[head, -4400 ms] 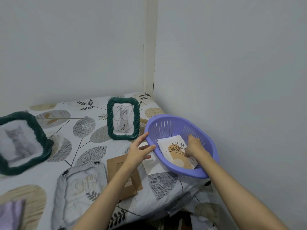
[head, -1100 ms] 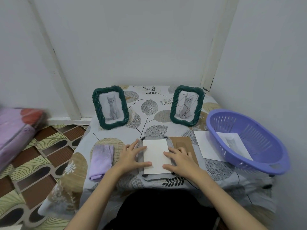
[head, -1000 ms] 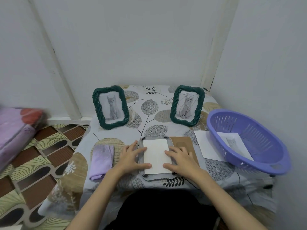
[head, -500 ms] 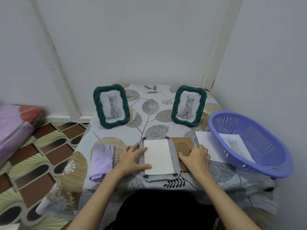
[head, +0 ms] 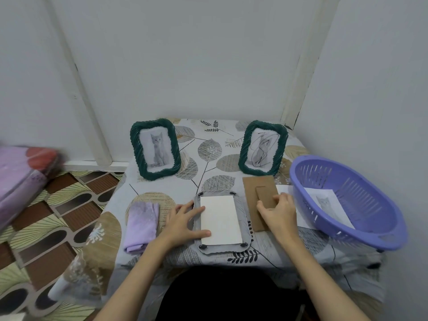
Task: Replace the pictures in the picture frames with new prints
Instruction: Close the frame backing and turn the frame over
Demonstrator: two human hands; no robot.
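Observation:
A grey picture frame (head: 245, 237) lies face down in front of me, and a white print (head: 220, 220) lies blank side up in its opening. My left hand (head: 185, 220) rests flat on the frame's left edge, thumb and forefinger touching the print. To the right lies the brown cardboard backing board (head: 260, 195) with its stand flap. My right hand (head: 279, 212) grips the board's near end, fingers curled over it. Two green woven frames stand at the back: one (head: 154, 148) with a cat photo, one (head: 262, 150) with a line drawing.
A purple plastic basket (head: 361, 232) at the right holds a cat print (head: 326, 202). A white sheet (head: 283, 189) lies between basket and board. A folded lilac cloth (head: 141, 224) lies left of the frame. Walls close off the back and right.
My right hand has left the print and moved right onto the backing board, which has slid away from the frame. My left hand stays on the frame's left edge.

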